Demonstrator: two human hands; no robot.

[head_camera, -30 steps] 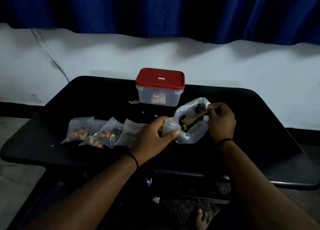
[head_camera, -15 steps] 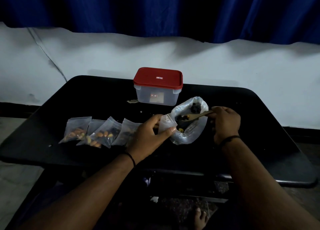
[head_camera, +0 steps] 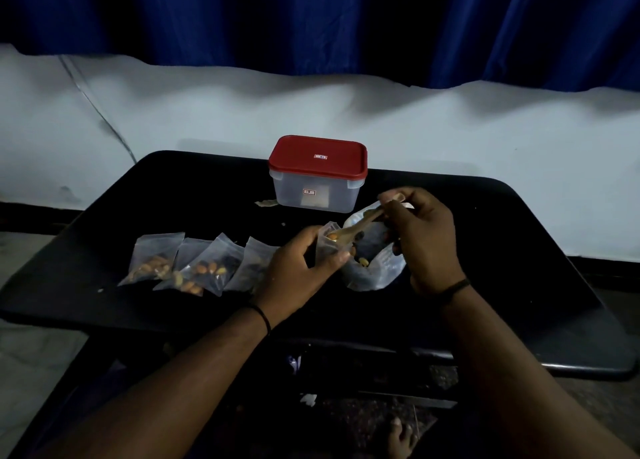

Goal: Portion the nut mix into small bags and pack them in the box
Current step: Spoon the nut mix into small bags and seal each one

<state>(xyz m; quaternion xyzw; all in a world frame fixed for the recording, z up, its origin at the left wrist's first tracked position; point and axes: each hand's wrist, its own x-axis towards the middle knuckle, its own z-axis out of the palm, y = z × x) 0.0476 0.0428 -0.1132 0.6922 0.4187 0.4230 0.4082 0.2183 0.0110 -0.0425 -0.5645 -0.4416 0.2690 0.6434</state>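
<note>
My left hand (head_camera: pixel 298 271) pinches a small clear bag (head_camera: pixel 329 244) upright at the table's middle. My right hand (head_camera: pixel 422 237) grips a wooden spoon (head_camera: pixel 356 228) by its handle, and the spoon's bowl with nuts rests at the small bag's mouth. Just right of it lies the big clear bag of nut mix (head_camera: pixel 374 264), open, partly behind my right hand. Several filled small bags (head_camera: pixel 194 264) lie in a row to the left. A clear plastic box with a red lid (head_camera: pixel 318 173), closed, stands at the back.
Everything sits on a black table (head_camera: pixel 519 285) with a rounded near edge. A small scrap (head_camera: pixel 266 203) lies left of the box. A white wall and blue curtain rise behind. A bare foot (head_camera: pixel 401 438) shows under the table.
My right hand lifted the spoon out of the big bag and swung its bowl left to the small bag's mouth. My left hand stayed on the small bag.
</note>
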